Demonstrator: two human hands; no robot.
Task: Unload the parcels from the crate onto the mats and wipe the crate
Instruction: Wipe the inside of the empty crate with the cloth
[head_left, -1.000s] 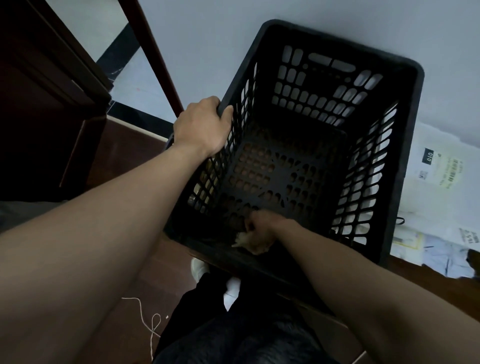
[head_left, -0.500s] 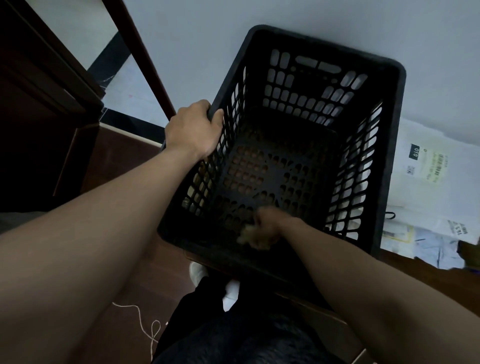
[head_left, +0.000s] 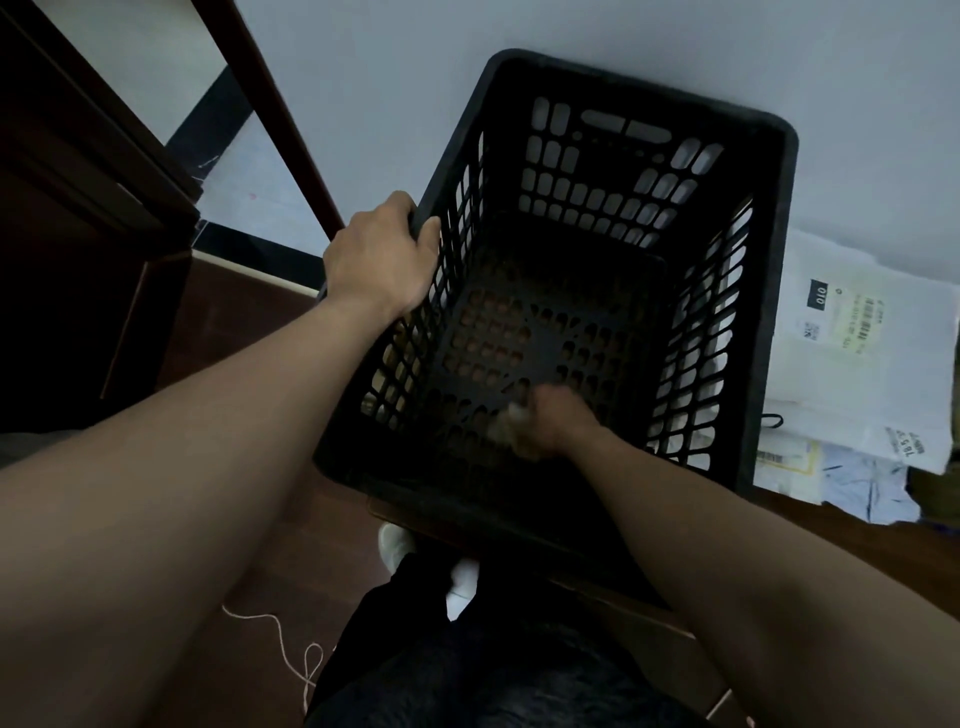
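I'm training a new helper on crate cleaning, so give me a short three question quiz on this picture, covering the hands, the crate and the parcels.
1. Multiple choice: where does the left hand have its grip on the crate? A) the far rim B) the left rim C) the floor inside
2. True or false: the white parcels lie inside the crate.
3. Fill in: the right hand holds a light ____ low inside the crate.
Key: 1 B. 2 False, they lie outside it, on its right. 3 cloth, blurred in this view.
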